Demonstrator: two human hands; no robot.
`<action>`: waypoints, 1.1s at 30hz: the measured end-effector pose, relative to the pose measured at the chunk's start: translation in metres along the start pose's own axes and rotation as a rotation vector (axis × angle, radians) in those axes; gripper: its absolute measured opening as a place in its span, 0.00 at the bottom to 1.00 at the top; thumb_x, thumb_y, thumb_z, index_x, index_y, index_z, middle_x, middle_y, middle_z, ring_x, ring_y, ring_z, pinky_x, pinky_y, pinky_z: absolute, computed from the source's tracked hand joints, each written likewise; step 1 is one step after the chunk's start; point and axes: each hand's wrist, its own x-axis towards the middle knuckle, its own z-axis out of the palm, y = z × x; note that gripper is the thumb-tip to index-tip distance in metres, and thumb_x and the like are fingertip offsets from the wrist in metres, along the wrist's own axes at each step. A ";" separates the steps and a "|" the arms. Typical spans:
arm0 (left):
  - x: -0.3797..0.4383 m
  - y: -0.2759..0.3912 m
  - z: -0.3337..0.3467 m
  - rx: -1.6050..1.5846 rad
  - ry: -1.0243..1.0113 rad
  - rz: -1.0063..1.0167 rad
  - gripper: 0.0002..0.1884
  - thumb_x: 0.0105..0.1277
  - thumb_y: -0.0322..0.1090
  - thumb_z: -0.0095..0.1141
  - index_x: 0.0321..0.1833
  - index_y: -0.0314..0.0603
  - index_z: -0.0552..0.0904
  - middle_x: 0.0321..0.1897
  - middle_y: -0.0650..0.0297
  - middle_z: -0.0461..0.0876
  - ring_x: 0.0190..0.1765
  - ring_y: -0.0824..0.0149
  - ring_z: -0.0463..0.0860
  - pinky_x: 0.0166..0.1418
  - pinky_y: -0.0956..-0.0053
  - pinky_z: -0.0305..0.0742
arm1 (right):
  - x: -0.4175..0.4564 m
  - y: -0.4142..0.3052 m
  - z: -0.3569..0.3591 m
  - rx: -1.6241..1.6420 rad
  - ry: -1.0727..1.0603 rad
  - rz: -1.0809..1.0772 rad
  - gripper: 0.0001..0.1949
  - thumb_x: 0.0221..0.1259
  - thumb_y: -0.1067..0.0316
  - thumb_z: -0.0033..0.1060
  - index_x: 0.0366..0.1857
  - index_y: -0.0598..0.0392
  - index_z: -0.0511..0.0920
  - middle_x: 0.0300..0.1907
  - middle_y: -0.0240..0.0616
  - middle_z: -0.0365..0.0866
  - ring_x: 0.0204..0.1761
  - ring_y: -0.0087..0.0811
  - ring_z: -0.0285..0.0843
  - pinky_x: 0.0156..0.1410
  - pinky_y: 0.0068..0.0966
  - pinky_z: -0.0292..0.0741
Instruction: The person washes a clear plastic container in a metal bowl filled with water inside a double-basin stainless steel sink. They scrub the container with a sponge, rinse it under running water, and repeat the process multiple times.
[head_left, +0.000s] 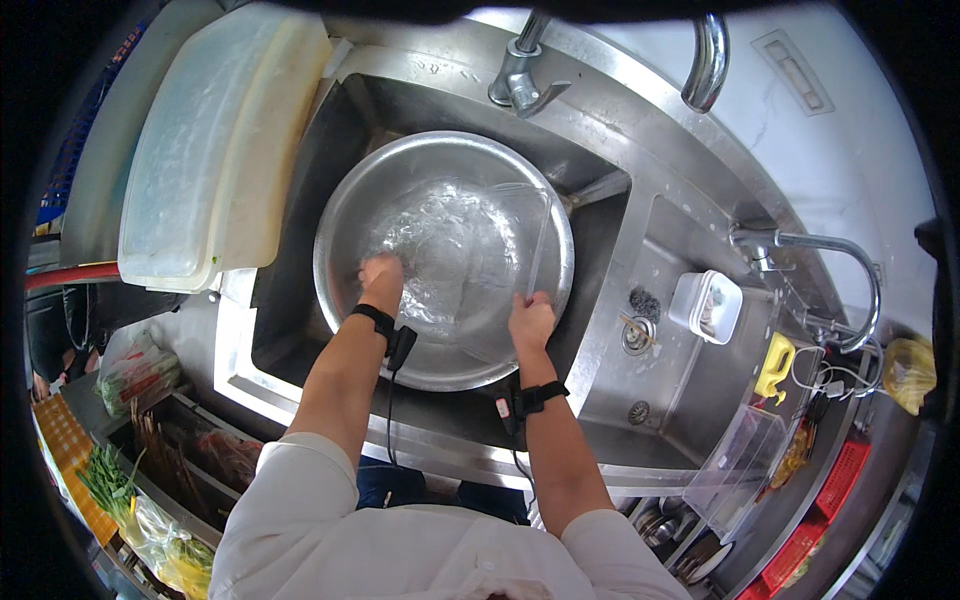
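A large round stainless steel basin (442, 142) with water in it sits inside the left bowl of a metal sink (277, 322). A clear plastic container (541, 232) lies partly under the water, its rim showing at the basin's right side. My right hand (533, 319) grips this rim near its lower right corner. My left hand (381, 281) is at the left part of the basin, its fingers in or at the water; whether it holds the container's other side cannot be told.
Stacked plastic lids or bins (202, 150) stand left of the sink. Faucets (517, 82) line the back edge. The right bowl holds white containers (709, 304) and a steel scourer (645, 302). A yellow bottle (775, 365) and a clear bin (735, 469) are at the right.
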 end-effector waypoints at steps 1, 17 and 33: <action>0.014 -0.017 -0.004 0.001 0.050 0.003 0.20 0.68 0.48 0.50 0.44 0.35 0.82 0.47 0.52 0.81 0.46 0.56 0.82 0.48 0.58 0.78 | -0.004 -0.006 0.008 0.005 0.008 -0.035 0.16 0.57 0.55 0.63 0.34 0.60 0.75 0.27 0.49 0.82 0.32 0.50 0.82 0.39 0.41 0.76; -0.220 0.031 0.042 -0.109 -0.828 0.873 0.38 0.71 0.65 0.17 0.77 0.50 0.40 0.78 0.60 0.34 0.79 0.59 0.33 0.75 0.45 0.27 | -0.005 -0.024 0.022 0.381 -0.021 -0.242 0.11 0.58 0.68 0.63 0.37 0.60 0.71 0.30 0.40 0.81 0.34 0.27 0.79 0.40 0.26 0.75; -0.076 0.000 0.037 0.388 0.779 0.404 0.20 0.70 0.45 0.43 0.42 0.32 0.80 0.36 0.47 0.83 0.40 0.53 0.83 0.46 0.62 0.77 | -0.010 0.008 0.021 0.272 0.010 -0.238 0.07 0.60 0.75 0.58 0.34 0.58 0.68 0.27 0.39 0.81 0.25 0.22 0.81 0.30 0.23 0.76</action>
